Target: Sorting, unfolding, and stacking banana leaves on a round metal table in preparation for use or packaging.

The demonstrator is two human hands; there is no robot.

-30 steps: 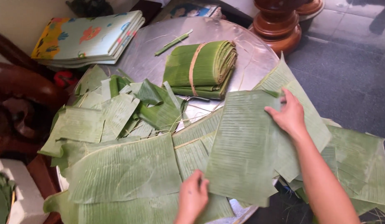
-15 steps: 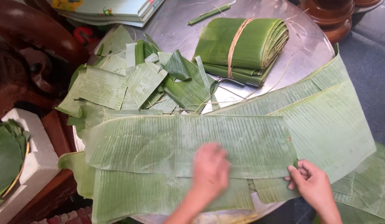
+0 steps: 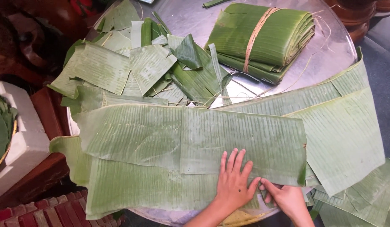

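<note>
A round, shiny metal worktop carries heaps of green banana leaves. Directly under the hands, at the near edge, lie long flattened leaf sheets, overlapping one another and spanning most of the worktop's width. To the right of the hands, more broad leaf sheets hang over the rim. Beyond the hands, up and to the left, sits a loose pile of cut leaf pieces, some folded. Farthest from the hands, up and to the right, rests a folded leaf bundle tied round with pale string.
</note>
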